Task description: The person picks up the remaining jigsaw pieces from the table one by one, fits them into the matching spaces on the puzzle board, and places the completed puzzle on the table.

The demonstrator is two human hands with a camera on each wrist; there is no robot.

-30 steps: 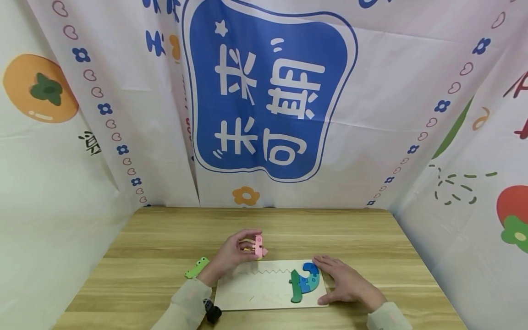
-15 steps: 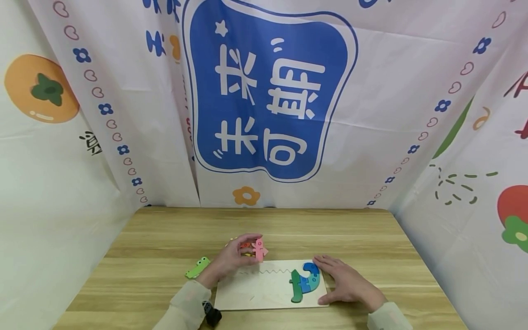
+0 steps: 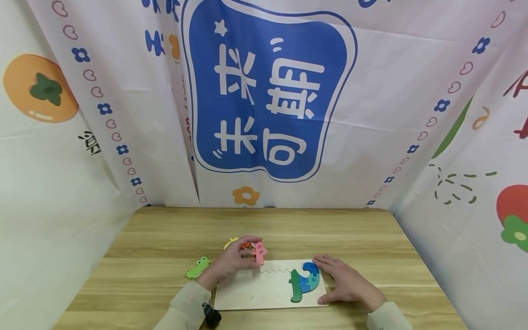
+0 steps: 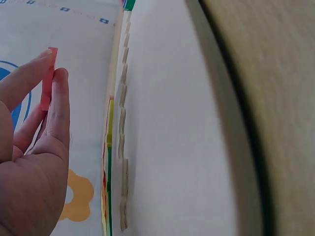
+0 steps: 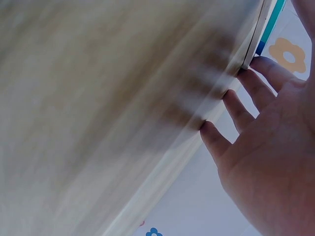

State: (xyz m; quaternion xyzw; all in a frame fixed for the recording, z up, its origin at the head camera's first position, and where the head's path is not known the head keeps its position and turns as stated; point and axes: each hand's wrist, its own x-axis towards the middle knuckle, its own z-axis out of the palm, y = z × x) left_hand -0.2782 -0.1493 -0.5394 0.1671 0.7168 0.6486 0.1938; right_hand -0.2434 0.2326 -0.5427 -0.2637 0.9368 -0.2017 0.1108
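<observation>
My left hand (image 3: 228,262) pinches a pink puzzle piece (image 3: 259,253) between thumb and fingers, above the far edge of a pale wooden puzzle board (image 3: 260,293). In the left wrist view the pink piece (image 4: 47,81) appears edge-on at the fingertips. Joined green (image 3: 296,291) and blue puzzle pieces (image 3: 314,275) lie at the board's right end. My right hand (image 3: 348,283) rests at that end, its fingers spread and touching the edge. Behind the left hand, an orange-red piece (image 3: 245,245) and a yellow piece (image 3: 231,241) are partly hidden.
A light green piece with eyes (image 3: 199,268) lies on the wooden table (image 3: 313,231), left of my left forearm. A wavy line runs along the board's far side. Printed cloth (image 3: 371,114) hangs behind the table and on both sides.
The pink piece has come slightly nearer, and its tilt has changed in the left hand. More of the yellow and orange-red pieces behind it now shows. The right hand and board stay put.
</observation>
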